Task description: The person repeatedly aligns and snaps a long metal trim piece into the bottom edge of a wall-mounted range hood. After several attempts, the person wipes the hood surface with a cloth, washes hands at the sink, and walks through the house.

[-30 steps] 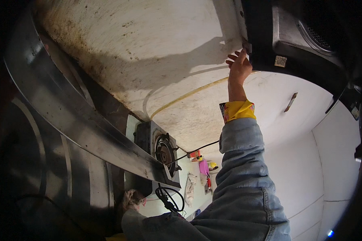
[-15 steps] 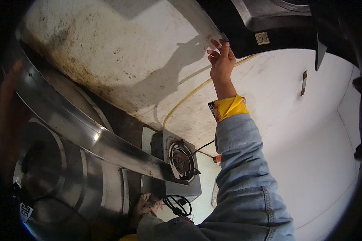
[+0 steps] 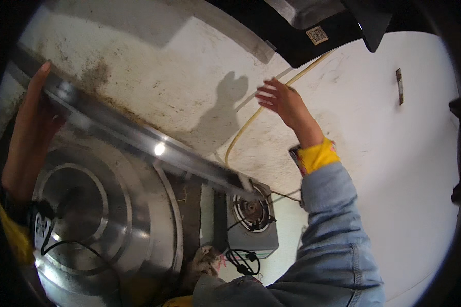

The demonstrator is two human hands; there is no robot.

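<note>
A long, shiny metal strip runs slantwise from the upper left to the burner of a grey gas stove. My left hand grips the strip near its left end, thumb or finger reaching over the edge; part of the hand is dark and blurred. My right hand is raised before the white wall, fingers spread and holding nothing. Nearest to it are a yellow hose along the wall and, a little above, the black range hood. The strip's right end looks close above the burner; contact cannot be told.
A large round steel lid or pan cover fills the lower left, with a thin black cable across it. A coiled black cord with a plug and a crumpled rag lie by the stove. A small brown strip is on the wall.
My right hand has come away from the hood's lower edge, down toward the hose. The metal strip has shifted up toward the wall, showing more of the round steel cover. The view has turned slightly.
</note>
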